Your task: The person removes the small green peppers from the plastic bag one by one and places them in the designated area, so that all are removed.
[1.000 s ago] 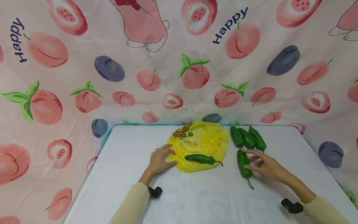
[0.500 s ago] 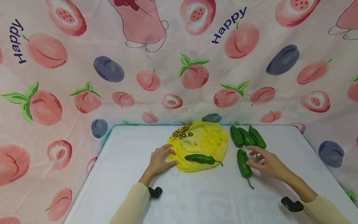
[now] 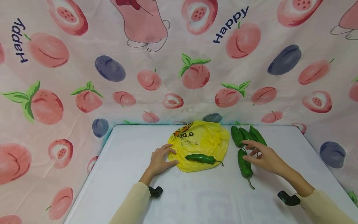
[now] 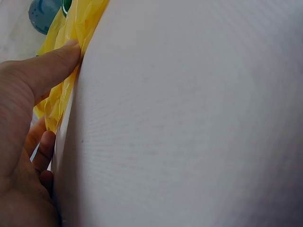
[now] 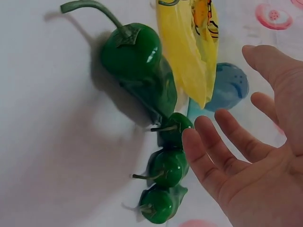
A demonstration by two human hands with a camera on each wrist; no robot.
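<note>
A yellow plastic bag (image 3: 219, 137) lies flat at the back middle of the white table, with one green chili pepper (image 3: 199, 159) lying across its front part. My left hand (image 3: 158, 160) rests at the bag's left edge, thumb and fingers spread apart and touching the plastic. To the right of the bag, another green pepper (image 3: 244, 168) lies lengthwise, stem toward me. Behind it three more green peppers (image 3: 236, 137) sit side by side. Over these peppers hovers my right hand (image 3: 265, 158), fingers loosely bent and apart; in the right wrist view nothing is between them.
A white cloth covers the table (image 3: 131, 140). Behind it and at the sides hangs a pink curtain (image 3: 156, 109) printed with peaches. Dark wrist-worn devices sit at the left cuff (image 3: 156, 192) and the right cuff (image 3: 289, 198).
My right hand has risen off the front pepper and shifted slightly back and left, over the row of three. My left hand, the bag and the peppers stay in place.
</note>
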